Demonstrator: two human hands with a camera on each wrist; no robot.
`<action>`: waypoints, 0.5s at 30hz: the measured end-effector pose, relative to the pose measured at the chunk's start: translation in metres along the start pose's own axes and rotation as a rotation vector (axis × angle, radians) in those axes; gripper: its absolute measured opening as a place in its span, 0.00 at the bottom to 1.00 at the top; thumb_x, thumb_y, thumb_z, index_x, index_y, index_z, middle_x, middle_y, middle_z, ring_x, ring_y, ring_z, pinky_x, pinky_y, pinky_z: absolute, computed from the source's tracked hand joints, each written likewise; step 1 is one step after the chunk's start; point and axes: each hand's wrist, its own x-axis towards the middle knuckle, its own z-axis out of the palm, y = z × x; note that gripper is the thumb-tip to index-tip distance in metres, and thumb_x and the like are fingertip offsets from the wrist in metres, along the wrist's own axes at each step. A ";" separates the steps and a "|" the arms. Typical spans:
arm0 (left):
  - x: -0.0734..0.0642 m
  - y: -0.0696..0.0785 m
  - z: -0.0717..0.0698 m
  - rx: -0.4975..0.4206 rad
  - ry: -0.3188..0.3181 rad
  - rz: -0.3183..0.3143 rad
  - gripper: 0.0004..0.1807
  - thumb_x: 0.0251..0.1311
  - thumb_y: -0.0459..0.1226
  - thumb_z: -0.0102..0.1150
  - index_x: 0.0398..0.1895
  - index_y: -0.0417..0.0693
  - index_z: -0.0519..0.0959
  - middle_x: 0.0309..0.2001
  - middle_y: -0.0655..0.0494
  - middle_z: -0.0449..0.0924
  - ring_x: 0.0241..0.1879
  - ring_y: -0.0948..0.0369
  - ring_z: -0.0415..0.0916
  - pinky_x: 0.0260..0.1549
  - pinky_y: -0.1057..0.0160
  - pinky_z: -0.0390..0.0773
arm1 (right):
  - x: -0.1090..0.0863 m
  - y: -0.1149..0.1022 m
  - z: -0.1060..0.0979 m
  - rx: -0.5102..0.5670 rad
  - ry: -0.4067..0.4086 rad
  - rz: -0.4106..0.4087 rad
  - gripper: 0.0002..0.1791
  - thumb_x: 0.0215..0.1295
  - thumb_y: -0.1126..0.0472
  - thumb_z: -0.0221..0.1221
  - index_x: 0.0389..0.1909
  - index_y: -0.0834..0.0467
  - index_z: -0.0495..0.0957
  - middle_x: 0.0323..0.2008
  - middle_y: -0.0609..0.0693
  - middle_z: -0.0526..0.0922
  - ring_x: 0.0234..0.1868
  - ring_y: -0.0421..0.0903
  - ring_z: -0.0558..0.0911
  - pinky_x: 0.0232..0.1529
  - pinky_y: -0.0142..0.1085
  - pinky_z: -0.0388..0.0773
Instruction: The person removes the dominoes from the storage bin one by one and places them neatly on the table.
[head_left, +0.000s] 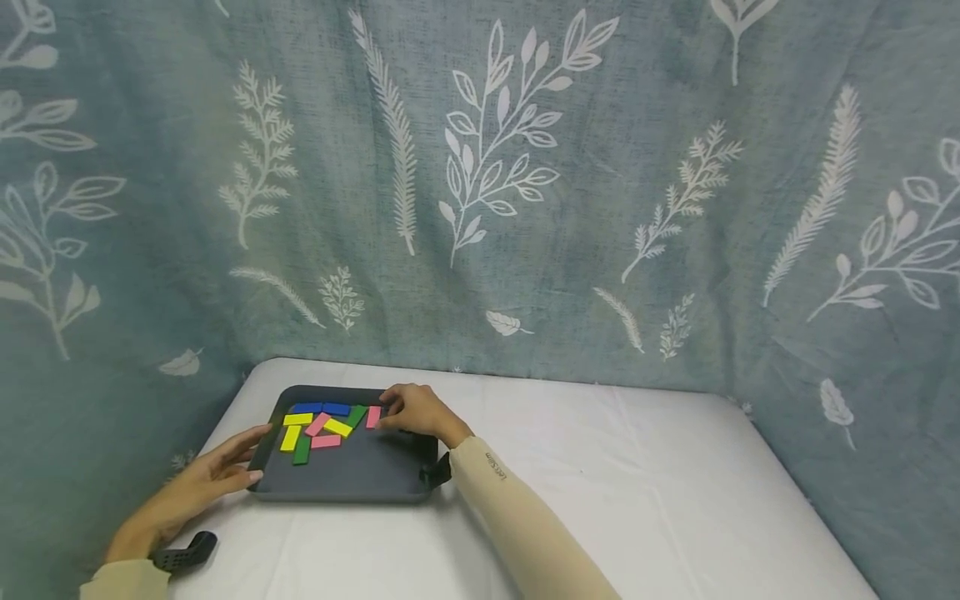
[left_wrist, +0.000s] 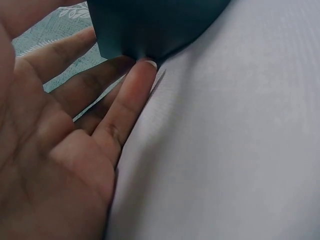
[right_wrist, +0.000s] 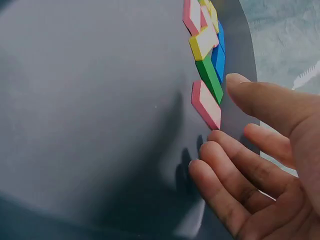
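A dark grey tray [head_left: 352, 479] lies on the white-covered table with several flat coloured blocks in it. My left hand [head_left: 198, 487] is at the tray's left side, its fingers fairly straight; in the left wrist view the fingertips meet the tray's wall [left_wrist: 145, 30]. Over the tray's right part is my right hand [head_left: 423, 412], thumb and fingers spread near a pink block [right_wrist: 207, 105]. The right wrist view shows a gap between the thumb and that block, with the fingertips close to its near end. Beside it lies a green block [right_wrist: 210, 77].
Left of the pink block lie a tilted yellow block [head_left: 337, 427], blue blocks [head_left: 337, 409] along the back, and another green block [head_left: 302, 451]. White cloth [head_left: 600, 500] covers the table. A leaf-patterned curtain [head_left: 420, 317] hangs behind and at both sides.
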 end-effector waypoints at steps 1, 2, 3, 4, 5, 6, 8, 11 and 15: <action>0.000 0.000 -0.001 0.004 0.001 0.011 0.44 0.70 0.44 0.64 0.83 0.51 0.52 0.81 0.38 0.46 0.74 0.31 0.49 0.61 0.23 0.61 | 0.001 0.000 0.000 0.011 -0.002 0.012 0.26 0.63 0.55 0.73 0.60 0.58 0.81 0.35 0.44 0.87 0.33 0.37 0.82 0.37 0.32 0.81; 0.000 0.000 -0.001 0.002 0.000 0.019 0.43 0.71 0.43 0.64 0.83 0.51 0.52 0.81 0.38 0.47 0.74 0.31 0.49 0.61 0.23 0.62 | 0.003 0.000 -0.001 0.018 -0.002 0.023 0.25 0.63 0.55 0.73 0.59 0.58 0.81 0.34 0.44 0.87 0.32 0.38 0.83 0.36 0.32 0.81; 0.000 0.000 -0.001 0.003 -0.001 0.024 0.43 0.71 0.43 0.64 0.83 0.51 0.52 0.81 0.38 0.47 0.74 0.31 0.50 0.61 0.24 0.62 | 0.004 0.001 -0.001 0.024 0.003 0.032 0.25 0.62 0.55 0.73 0.59 0.58 0.82 0.34 0.45 0.87 0.31 0.38 0.83 0.35 0.32 0.82; 0.000 0.000 -0.001 0.000 -0.002 0.029 0.43 0.71 0.43 0.63 0.83 0.51 0.53 0.81 0.38 0.47 0.74 0.31 0.50 0.61 0.24 0.63 | 0.005 0.001 0.000 0.029 0.010 0.041 0.25 0.62 0.55 0.73 0.58 0.58 0.82 0.34 0.45 0.87 0.31 0.38 0.83 0.34 0.32 0.81; 0.000 0.000 -0.001 0.004 0.000 0.031 0.43 0.71 0.43 0.64 0.83 0.51 0.53 0.81 0.38 0.48 0.74 0.31 0.50 0.61 0.24 0.63 | 0.006 0.001 0.000 0.035 0.014 0.047 0.25 0.61 0.56 0.74 0.58 0.58 0.83 0.34 0.45 0.87 0.30 0.39 0.83 0.33 0.31 0.81; 0.000 0.000 -0.002 0.007 0.002 0.029 0.43 0.71 0.43 0.64 0.83 0.52 0.53 0.80 0.39 0.48 0.74 0.32 0.51 0.61 0.24 0.63 | 0.007 0.001 0.001 0.042 0.018 0.051 0.24 0.61 0.56 0.74 0.57 0.58 0.84 0.33 0.45 0.87 0.30 0.39 0.84 0.33 0.31 0.82; 0.001 0.000 -0.001 0.009 0.003 0.025 0.43 0.70 0.44 0.64 0.83 0.52 0.53 0.80 0.39 0.48 0.74 0.32 0.51 0.61 0.25 0.63 | 0.009 0.001 0.004 0.046 0.023 0.053 0.24 0.60 0.57 0.75 0.56 0.58 0.84 0.32 0.44 0.88 0.29 0.39 0.84 0.31 0.31 0.82; 0.001 0.000 -0.001 0.005 0.007 0.015 0.44 0.70 0.44 0.65 0.83 0.52 0.53 0.80 0.39 0.48 0.74 0.32 0.51 0.61 0.25 0.63 | 0.012 0.000 0.010 0.037 0.028 0.042 0.25 0.58 0.57 0.76 0.56 0.58 0.85 0.30 0.43 0.87 0.27 0.38 0.84 0.30 0.30 0.80; 0.001 -0.002 -0.001 -0.022 -0.001 0.007 0.44 0.70 0.43 0.64 0.83 0.51 0.52 0.81 0.39 0.47 0.74 0.32 0.49 0.62 0.24 0.61 | 0.015 0.000 0.017 -0.022 0.047 0.030 0.25 0.56 0.56 0.78 0.54 0.57 0.86 0.24 0.41 0.85 0.24 0.36 0.80 0.30 0.28 0.76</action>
